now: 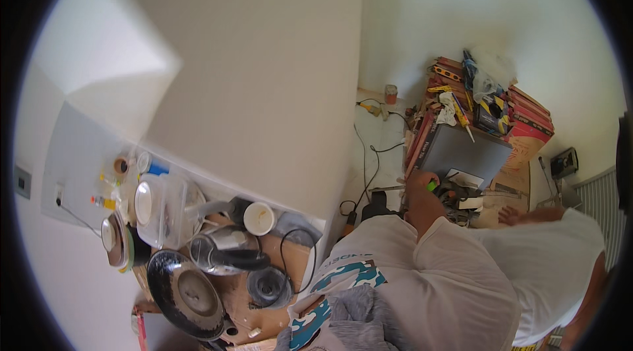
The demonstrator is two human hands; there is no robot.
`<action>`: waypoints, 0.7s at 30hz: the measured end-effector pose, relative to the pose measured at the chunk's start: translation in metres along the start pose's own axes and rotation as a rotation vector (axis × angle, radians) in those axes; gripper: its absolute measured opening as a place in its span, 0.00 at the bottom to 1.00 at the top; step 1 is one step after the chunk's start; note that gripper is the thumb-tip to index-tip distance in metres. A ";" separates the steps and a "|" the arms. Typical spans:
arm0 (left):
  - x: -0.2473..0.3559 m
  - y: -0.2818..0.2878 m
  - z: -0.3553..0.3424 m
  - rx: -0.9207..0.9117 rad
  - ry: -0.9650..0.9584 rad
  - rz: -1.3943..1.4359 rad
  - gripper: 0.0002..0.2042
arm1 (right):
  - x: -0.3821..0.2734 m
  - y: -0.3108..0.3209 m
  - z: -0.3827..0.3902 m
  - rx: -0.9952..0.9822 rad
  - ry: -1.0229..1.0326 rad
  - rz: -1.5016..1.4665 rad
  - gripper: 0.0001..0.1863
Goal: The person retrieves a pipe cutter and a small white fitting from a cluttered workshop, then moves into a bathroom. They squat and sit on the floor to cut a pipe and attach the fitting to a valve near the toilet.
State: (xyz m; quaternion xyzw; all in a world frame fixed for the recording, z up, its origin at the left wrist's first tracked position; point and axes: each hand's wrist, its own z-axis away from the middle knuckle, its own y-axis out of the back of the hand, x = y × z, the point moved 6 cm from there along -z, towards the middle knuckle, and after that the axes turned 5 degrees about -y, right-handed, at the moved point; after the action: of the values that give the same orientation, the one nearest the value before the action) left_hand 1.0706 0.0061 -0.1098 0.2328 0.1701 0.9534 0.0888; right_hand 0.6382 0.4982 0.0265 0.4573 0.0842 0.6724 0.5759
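Note:
My left hand (422, 183) is closed around a small bright green object (432, 185); the fingers hide most of it, so its kind cannot be made out. It is beside a flat grey panel (469, 153) and a jumble of dark tools and cords (459, 203). A white rectangular piece (464, 178) lies at the panel's lower edge. Further right, my right hand (514, 216) reaches in with its fingers apart and slightly blurred, over a tan board (506, 186). Nothing shows in that hand.
Red cartons (531, 117) are stacked in the corner, topped by a yellow level (448, 73), a sealant tube (460, 112) and plastic wrap. Black cords (376, 166) cross the floor. At left stand a black pan (186, 295), a blender jug (224, 249) and a white cup (260, 218).

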 end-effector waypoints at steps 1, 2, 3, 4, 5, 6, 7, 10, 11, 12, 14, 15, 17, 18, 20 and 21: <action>0.012 -0.001 -0.004 -0.007 -0.007 -0.021 0.22 | 0.012 0.001 -0.010 -0.014 -0.013 -0.053 0.19; 0.025 -0.002 -0.008 -0.013 -0.013 -0.035 0.22 | 0.024 0.002 -0.021 -0.028 -0.029 -0.108 0.19; 0.040 -0.002 -0.013 -0.020 -0.019 -0.054 0.22 | 0.036 0.002 -0.033 -0.043 -0.041 -0.164 0.20; 0.057 -0.003 -0.019 -0.025 -0.026 -0.071 0.22 | 0.046 0.002 -0.047 -0.060 -0.049 -0.221 0.20; 0.073 -0.005 -0.024 -0.027 -0.031 -0.086 0.22 | 0.055 0.001 -0.062 -0.076 -0.053 -0.278 0.20; 0.090 -0.008 -0.030 -0.030 -0.035 -0.104 0.22 | 0.063 0.000 -0.078 -0.091 -0.057 -0.329 0.20; 0.108 -0.013 -0.037 -0.032 -0.040 -0.119 0.22 | 0.067 -0.002 -0.096 -0.106 -0.052 -0.377 0.20; 0.169 -0.032 -0.058 -0.018 -0.045 -0.140 0.21 | 0.067 -0.006 -0.156 -0.157 -0.019 -0.488 0.21; 0.193 -0.040 -0.066 -0.010 -0.047 -0.144 0.21 | 0.065 -0.007 -0.178 -0.177 -0.002 -0.523 0.21; 0.218 -0.052 -0.074 -0.002 -0.044 -0.143 0.21 | 0.062 -0.006 -0.201 -0.195 0.020 -0.544 0.22; 0.275 -0.075 -0.085 0.015 -0.031 -0.146 0.21 | 0.057 -0.004 -0.243 -0.247 0.064 -0.576 0.22; 0.298 -0.086 -0.088 0.027 -0.017 -0.144 0.21 | 0.054 -0.005 -0.262 -0.272 0.080 -0.575 0.22; 0.330 -0.110 -0.087 0.050 0.007 -0.127 0.21 | 0.051 -0.015 -0.295 -0.375 0.110 -0.549 0.23; 0.342 -0.121 -0.085 0.060 0.017 -0.116 0.21 | 0.049 -0.016 -0.312 -0.411 0.126 -0.538 0.23; 0.356 -0.141 -0.072 0.081 0.050 -0.077 0.20 | 0.043 -0.020 -0.336 -0.402 0.261 -0.469 0.22; 0.361 -0.151 -0.067 0.093 0.064 -0.053 0.20 | 0.048 -0.020 -0.350 -0.385 0.326 -0.432 0.21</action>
State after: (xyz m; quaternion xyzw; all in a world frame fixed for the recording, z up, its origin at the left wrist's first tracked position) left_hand 0.7366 0.2167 -0.0716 0.2017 0.2232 0.9487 0.0977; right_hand 0.4067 0.6905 -0.1603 0.1981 0.1417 0.6025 0.7601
